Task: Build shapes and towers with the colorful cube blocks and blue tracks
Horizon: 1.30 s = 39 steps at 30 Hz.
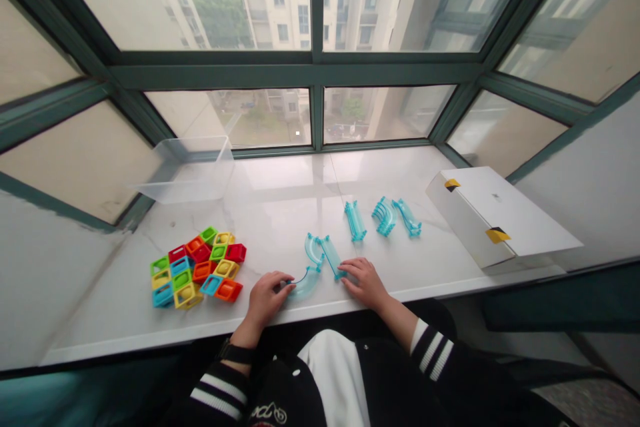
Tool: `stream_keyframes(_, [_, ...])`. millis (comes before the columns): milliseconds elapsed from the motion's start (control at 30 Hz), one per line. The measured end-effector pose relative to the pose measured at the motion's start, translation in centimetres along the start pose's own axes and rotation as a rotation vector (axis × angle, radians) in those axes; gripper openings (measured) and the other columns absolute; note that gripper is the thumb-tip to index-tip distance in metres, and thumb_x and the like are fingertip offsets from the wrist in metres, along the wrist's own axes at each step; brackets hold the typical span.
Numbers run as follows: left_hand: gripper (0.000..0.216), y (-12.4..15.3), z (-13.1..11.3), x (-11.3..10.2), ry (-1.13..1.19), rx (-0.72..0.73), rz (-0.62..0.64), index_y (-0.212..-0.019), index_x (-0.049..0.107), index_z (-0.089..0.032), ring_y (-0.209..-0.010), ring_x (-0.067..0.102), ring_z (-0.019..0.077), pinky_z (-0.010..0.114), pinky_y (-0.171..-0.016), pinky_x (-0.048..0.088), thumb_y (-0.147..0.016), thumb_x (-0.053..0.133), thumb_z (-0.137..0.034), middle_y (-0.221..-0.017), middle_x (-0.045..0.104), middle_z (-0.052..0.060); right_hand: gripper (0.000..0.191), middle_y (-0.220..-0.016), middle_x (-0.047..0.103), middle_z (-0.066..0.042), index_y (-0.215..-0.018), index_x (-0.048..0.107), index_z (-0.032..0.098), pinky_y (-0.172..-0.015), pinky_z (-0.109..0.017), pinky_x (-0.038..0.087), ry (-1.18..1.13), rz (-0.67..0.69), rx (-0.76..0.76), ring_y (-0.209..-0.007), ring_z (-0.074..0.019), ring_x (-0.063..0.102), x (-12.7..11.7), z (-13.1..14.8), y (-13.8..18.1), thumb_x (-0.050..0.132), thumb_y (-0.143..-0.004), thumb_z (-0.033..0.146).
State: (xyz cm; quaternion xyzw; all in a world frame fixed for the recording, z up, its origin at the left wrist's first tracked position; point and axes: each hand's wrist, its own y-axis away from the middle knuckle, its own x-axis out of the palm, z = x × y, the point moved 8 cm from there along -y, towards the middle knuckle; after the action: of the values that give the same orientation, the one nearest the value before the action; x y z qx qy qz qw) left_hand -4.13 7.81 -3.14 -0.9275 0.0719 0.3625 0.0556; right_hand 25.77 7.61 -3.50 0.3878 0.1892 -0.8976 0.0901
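Note:
On the white counter, my left hand pinches the left end of a clear blue curved track piece near the front edge. My right hand has its thumb and fingers around the near end of a clear blue straight track piece. Just left of that straight piece lies a smaller curved track piece, its ends close to the other two. I cannot tell whether these pieces are joined. Farther back are stacked straight track pieces, stacked curved track pieces and sloped track pieces.
Several colourful hollow blocks lie grouped to the left. A clear plastic bin stands at the back left, by the window. At the right is a white box with black-and-yellow tabs. The counter's front edge runs close before me.

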Motion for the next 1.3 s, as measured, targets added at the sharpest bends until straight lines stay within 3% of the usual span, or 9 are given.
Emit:
stream_keyframes(233, [0.029,0.1,0.8,-0.1,0.107,-0.031,-0.011,-0.096,0.083,-0.028,-0.084,0.068,0.0231,0.036,-0.082,0.053,-0.089,0.068,-0.052,-0.093,0.077,0.006,0.032,-0.124,0.075,-0.007,-0.124,0.075,0.030,-0.104,-0.050,0.047,0.009,0.006,0.002,-0.117,-0.0296,0.064,0.0,0.0,0.0,0.070,-0.092,0.024])
stream_keyframes(433, [0.032,0.1,0.4,0.0,0.104,-0.005,0.110,-0.090,0.083,-0.026,-0.092,0.068,0.0259,0.038,-0.086,0.053,-0.090,0.065,-0.052,-0.091,0.077,0.009,0.032,-0.123,0.076,-0.007,-0.121,0.076,0.029,-0.103,-0.050,0.048,0.016,0.002,-0.005,-0.115,-0.0301,0.064,0.0,-0.1,0.0,0.070,-0.091,0.021])
stream_keyframes(700, [0.043,-0.4,1.5,-1.1,0.277,-0.125,0.185,-0.067,0.068,-0.021,-0.073,0.061,0.0215,0.033,-0.073,0.051,-0.083,0.063,-0.061,-0.071,0.066,0.004,0.032,-0.121,0.077,-0.007,-0.120,0.076,0.030,-0.101,-0.050,0.051,0.024,-0.006,-0.020,-0.113,-0.0295,0.067,-0.1,0.1,-0.2,0.068,-0.091,0.020])
stream_keyframes(767, [0.047,-0.6,2.3,-1.3,0.369,-0.180,0.139,-0.066,0.064,-0.021,-0.068,0.058,0.0195,0.031,-0.068,0.049,-0.083,0.061,-0.064,-0.066,0.062,0.002,0.032,-0.121,0.077,-0.007,-0.120,0.076,0.030,-0.101,-0.049,0.051,0.023,-0.004,-0.019,-0.113,-0.0294,0.067,0.0,0.0,-0.2,0.067,-0.091,0.018])
stream_keyframes(833, [0.047,-0.6,3.0,-1.6,0.419,-0.235,0.010,-0.071,0.064,-0.021,-0.066,0.057,0.0185,0.030,-0.064,0.048,-0.084,0.059,-0.066,-0.065,0.062,0.001,0.033,-0.122,0.077,-0.006,-0.120,0.076,0.030,-0.102,-0.049,0.050,0.017,-0.004,-0.009,-0.114,-0.0291,0.066,0.0,-0.1,-0.1,0.067,-0.091,0.016])
stream_keyframes(933, [0.043,-0.4,3.1,-2.4,0.347,-0.277,-0.245,-0.080,0.067,-0.022,-0.067,0.057,0.0188,0.029,-0.065,0.047,-0.088,0.057,-0.063,-0.068,0.063,0.000,0.034,-0.122,0.077,-0.006,-0.119,0.076,0.030,-0.103,-0.048,0.049,0.011,-0.007,0.005,-0.115,-0.0287,0.066,0.0,-0.2,-0.1,0.067,-0.090,0.015])
stream_keyframes(1000, [0.039,-0.5,2.2,-2.3,0.235,-0.247,-0.327,-0.081,0.067,-0.023,-0.070,0.059,0.0194,0.029,-0.067,0.048,-0.091,0.056,-0.059,-0.071,0.065,0.000,0.034,-0.122,0.077,-0.006,-0.119,0.076,0.030,-0.103,-0.048,0.049,0.013,-0.002,0.006,-0.115,-0.0285,0.065,0.1,-0.2,-0.1,0.067,-0.091,0.015])
stream_keyframes(1133, [0.038,-1.0,0.6,-1.5,0.065,-0.165,-0.322,-0.081,0.068,-0.024,-0.073,0.062,0.0199,0.030,-0.071,0.047,-0.096,0.052,-0.055,-0.077,0.069,0.001,0.033,-0.122,0.077,-0.006,-0.120,0.076,0.030,-0.101,-0.047,0.050,0.020,0.000,-0.001,-0.114,-0.0282,0.065,0.0,-0.1,-0.1,0.067,-0.091,0.017])
stream_keyframes(1300, [0.038,-1.0,0.6,-1.5,0.089,-0.150,-0.345,-0.086,0.068,-0.023,-0.074,0.063,0.0201,0.031,-0.073,0.049,-0.098,0.051,-0.055,-0.081,0.071,0.002,0.032,-0.122,0.077,-0.006,-0.120,0.077,0.033,-0.100,-0.049,0.049,0.063,0.036,-0.055,-0.112,-0.0292,0.065,0.0,0.7,0.1,0.068,-0.092,0.022])
